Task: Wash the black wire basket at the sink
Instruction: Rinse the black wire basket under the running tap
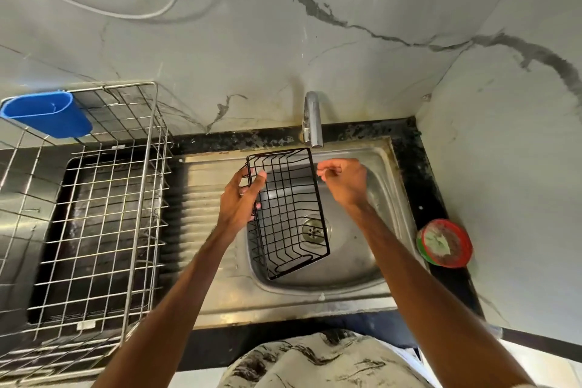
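The black wire basket (288,214) hangs tilted over the steel sink (359,264), its open side facing me and its far rim just below the tap (312,120). My left hand (241,198) grips the basket's left rim, thumb over the wire and fingers behind it. My right hand (345,181) hovers just right of the basket's upper right corner, its fingers loosely curled and holding nothing; it does not touch the wire. No water runs from the tap. The drain (315,230) shows through the basket's mesh.
A large metal dish rack (104,214) stands on the counter to the left, with a blue plastic cup holder (47,115) hooked on its far corner. A round red-and-green container (445,242) sits on the black counter to the right. Marble walls close in behind and on the right.
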The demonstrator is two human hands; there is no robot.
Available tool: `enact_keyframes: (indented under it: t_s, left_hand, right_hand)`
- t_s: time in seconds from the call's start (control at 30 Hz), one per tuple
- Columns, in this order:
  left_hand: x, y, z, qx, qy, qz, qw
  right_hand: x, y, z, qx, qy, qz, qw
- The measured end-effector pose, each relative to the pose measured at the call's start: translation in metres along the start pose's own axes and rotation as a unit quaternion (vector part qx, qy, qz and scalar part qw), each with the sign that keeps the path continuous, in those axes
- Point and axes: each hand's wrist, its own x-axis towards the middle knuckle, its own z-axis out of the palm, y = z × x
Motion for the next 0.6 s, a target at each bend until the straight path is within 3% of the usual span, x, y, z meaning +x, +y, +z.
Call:
enact_keyframes:
  t_s: [0.23,0.27,0.37,0.53,0.6]
  left_hand:
    - [-0.018,0.003,-0.007,0.006,0.008,0.005,1.000]
    - [-0.021,0.005,-0.007,0.008,0.008,0.006,1.000]
    - [-0.031,0.003,-0.008,0.016,0.006,0.014,1.000]
    - [-0.049,0.008,-0.008,-0.005,-0.007,0.055,0.998]
    - [-0.059,0.015,-0.007,-0.022,-0.015,0.082,0.996]
  right_hand:
    - [-0.035,-0.021,-0.026,-0.037,0.147,-0.185,0.971]
    - [-0.039,-0.017,-0.024,-0.044,0.132,-0.175,0.975]
    - [-0.052,0.000,-0.018,-0.016,0.008,-0.041,0.999]
    - [-0.074,0.018,-0.018,-0.012,-0.171,0.052,0.984]
    - [-0.081,0.017,-0.015,0.052,-0.190,0.057,0.979]
